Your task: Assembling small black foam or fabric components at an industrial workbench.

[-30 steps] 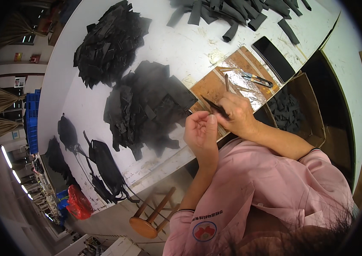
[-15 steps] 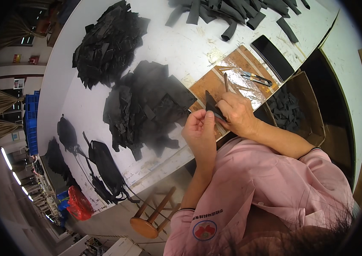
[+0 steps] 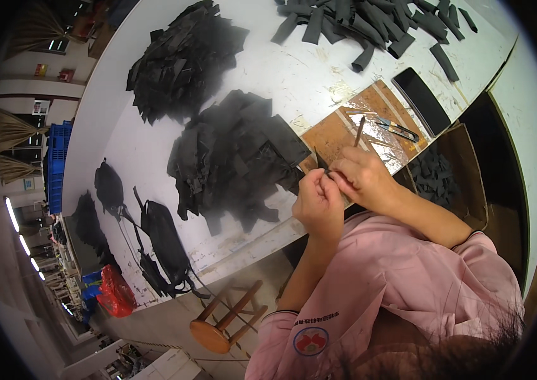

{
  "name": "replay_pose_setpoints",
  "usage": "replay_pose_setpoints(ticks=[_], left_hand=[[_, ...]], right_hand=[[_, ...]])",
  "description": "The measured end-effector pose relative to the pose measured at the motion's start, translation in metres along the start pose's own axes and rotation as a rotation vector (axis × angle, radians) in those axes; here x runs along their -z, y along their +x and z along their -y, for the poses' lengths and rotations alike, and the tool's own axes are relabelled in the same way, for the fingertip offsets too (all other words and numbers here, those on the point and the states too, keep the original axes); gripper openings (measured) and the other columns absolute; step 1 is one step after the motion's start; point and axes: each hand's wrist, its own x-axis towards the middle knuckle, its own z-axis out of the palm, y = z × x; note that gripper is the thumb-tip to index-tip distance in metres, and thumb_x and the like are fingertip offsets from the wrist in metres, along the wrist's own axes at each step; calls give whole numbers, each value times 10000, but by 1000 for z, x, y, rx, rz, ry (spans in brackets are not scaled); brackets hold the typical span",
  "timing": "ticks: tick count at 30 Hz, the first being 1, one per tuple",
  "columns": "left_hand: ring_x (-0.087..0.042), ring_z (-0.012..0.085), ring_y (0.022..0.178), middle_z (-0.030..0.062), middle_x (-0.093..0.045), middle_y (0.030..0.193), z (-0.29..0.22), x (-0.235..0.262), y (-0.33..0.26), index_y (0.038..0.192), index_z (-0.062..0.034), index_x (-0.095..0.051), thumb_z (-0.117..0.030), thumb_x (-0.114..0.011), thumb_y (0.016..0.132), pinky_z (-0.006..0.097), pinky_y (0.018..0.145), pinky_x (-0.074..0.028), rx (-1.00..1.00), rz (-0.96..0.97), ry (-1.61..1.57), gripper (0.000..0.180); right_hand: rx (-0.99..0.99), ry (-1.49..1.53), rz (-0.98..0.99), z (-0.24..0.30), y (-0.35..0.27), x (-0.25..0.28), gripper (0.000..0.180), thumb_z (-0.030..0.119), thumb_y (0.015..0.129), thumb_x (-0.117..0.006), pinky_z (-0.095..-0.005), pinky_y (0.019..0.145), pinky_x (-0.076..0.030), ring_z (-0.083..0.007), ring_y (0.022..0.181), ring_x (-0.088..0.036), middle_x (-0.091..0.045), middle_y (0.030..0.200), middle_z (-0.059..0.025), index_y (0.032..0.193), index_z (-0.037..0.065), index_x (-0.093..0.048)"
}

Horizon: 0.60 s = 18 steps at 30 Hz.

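Both hands meet over the brown board (image 3: 323, 140) near the table's front edge. My left hand (image 3: 319, 201) pinches a small black fabric piece (image 3: 320, 161), mostly hidden by the fingers. From the right, my right hand (image 3: 364, 180) closes on the same piece, its fingertips touching those of the left. A thin brown stick (image 3: 359, 132) pokes up from the right hand, tilted over the board. Just left of the hands lies a loose pile of flat black fabric pieces (image 3: 236, 152). Thread snips (image 3: 398, 130) with a blue part rest on the board's right side.
A second black pile (image 3: 186, 60) lies farther back, and rolled black strips (image 3: 370, 25) at the far edge. A phone (image 3: 421, 101) is beside the board. Below it, a cardboard box (image 3: 471, 171) holds black scraps. A black bag (image 3: 162, 231) and a wooden stool (image 3: 210, 336) are at left.
My fingers have closed in around the fabric piece, and less of it shows. The left hand has curled and come against the right. The stick leans more to the right; the whole view has shifted slightly.
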Motion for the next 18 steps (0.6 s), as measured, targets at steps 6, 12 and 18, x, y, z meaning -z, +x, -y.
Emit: replay_pose_setpoints(ticks=[6,12,18], left_hand=[[-452,51,485,45,-543,701,11,14,20,898,-6,-478,42,-512,753,181,412,-346,803,259,-1086,156],[-384,8,458,32,-541,687,10,10,17,908,5,-477,87,-493,708,154,394,-271,537,196,-832,217],[-451,20,510,74,-585,781,2,8,18,909,12,-485,122,-481,688,140,405,-301,353,117,-651,247]], right_hand=[[-207,280,-84,-18,-6,-13,81,25,676,-587,-288,484,-399,-186,559,-506,-523,660,-83,739,-17,-558],[-893,1633,125,-10,-8,-12,90,102,790,-582,-173,424,-275,-48,485,-342,-453,607,19,754,20,-570],[-765,1508,156,-12,-10,-11,160,188,832,-544,-170,467,-309,-49,534,-371,-449,632,17,746,59,-507]])
